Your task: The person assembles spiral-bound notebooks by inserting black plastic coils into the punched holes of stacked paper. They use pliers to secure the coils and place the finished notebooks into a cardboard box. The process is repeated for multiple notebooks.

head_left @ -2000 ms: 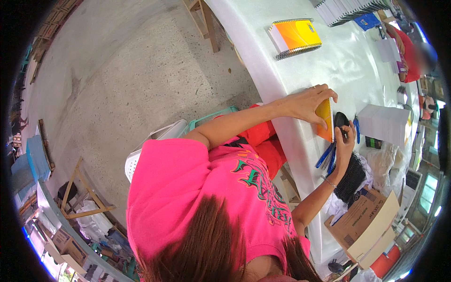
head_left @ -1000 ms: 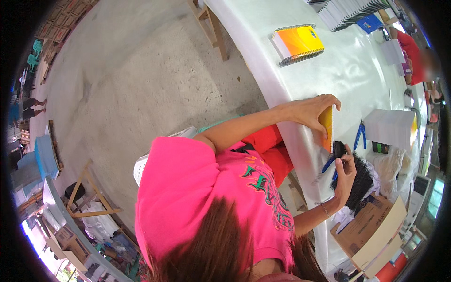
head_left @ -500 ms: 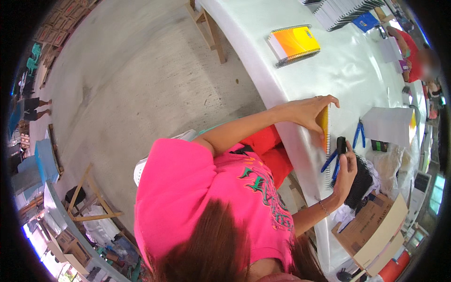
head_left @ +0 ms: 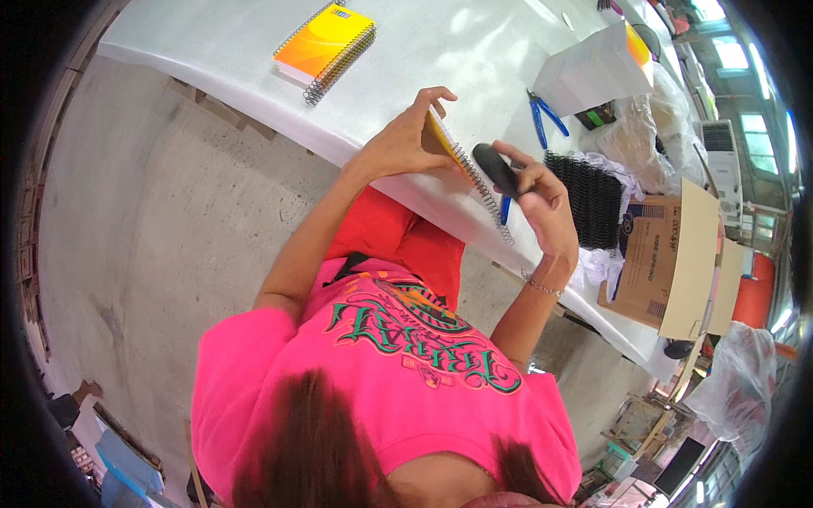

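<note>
My left hand (head_left: 405, 140) holds an orange notebook (head_left: 440, 139) upright on its edge at the front of the white table (head_left: 440, 51). A black wire spiral (head_left: 483, 188) runs along the notebook's side facing my right hand. My right hand (head_left: 540, 203) grips a tool with a black handle (head_left: 496, 168) and blue parts (head_left: 505, 208), held against the spiral's lower end.
A stack of finished orange spiral notebooks (head_left: 326, 48) lies farther left on the table. Blue-handled pliers (head_left: 542, 122), a pile of white paper blocks (head_left: 593, 72), a bundle of black spirals (head_left: 596, 200) and an open cardboard box (head_left: 669, 262) sit to the right. Concrete floor lies below.
The view has swung so the table now sits higher in the picture. My left hand has kept the notebook on edge, and my right hand with the tool has closed in on the spiral.
</note>
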